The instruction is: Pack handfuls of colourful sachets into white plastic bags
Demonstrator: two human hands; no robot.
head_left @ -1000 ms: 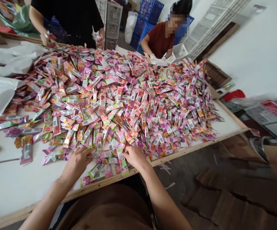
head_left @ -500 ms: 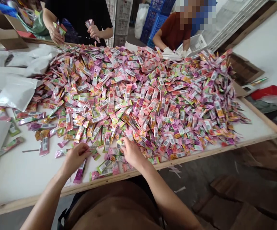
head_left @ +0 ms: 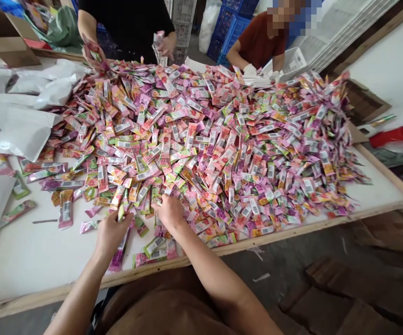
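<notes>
Where a big pile of packets [head_left: 218, 158] lies, we are close by.
Our left hand [head_left: 109, 231] pinches a green-tipped packet [head_left: 120, 213] above the white table [head_left: 58, 260]; beside it, our right hand [head_left: 170, 213] is at the pile's near edge, and we cannot tell if its fingers hold one.

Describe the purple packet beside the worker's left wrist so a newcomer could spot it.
Find the white table, then its wooden near edge, then the person's left hand beyond it. Just right of that wrist, a packet lies slanted, its lower end close to the edge. That end is deep purple, unlike the green and pink packets further right.
</notes>
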